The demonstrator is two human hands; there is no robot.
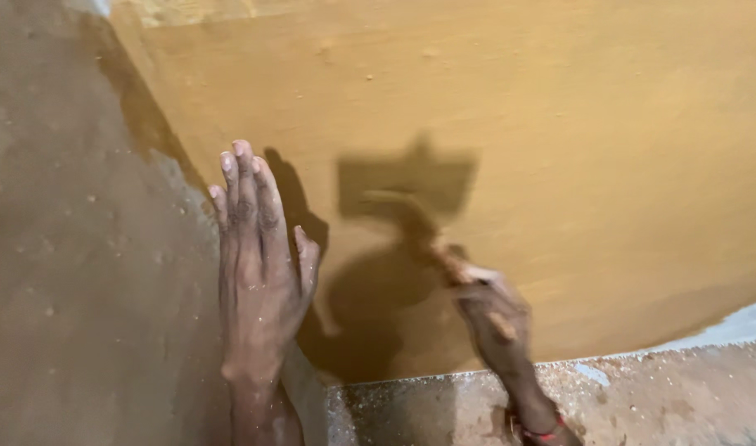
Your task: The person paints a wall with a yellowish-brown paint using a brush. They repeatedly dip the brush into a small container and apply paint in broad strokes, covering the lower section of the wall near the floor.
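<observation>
Rough grey-brown plaster filled the wall's left side. The left hand point(258, 272) lay flat against the wall point(559, 124) at the edge of the ochre coat, fingers point(244, 186) straight and together, dusty. Further right, the smooth ochre surface carried a trowel-shaped shadow. The right hand point(493, 318), blurred, was clamped on a mud-caked brush handle point(411, 219) near the wall's lower edge, above the speckled ledge point(642, 396).

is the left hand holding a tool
No, the left hand lies flat and open with fingers together on the yellow wall, holding nothing; the right hand grips the blurred tool.
</observation>
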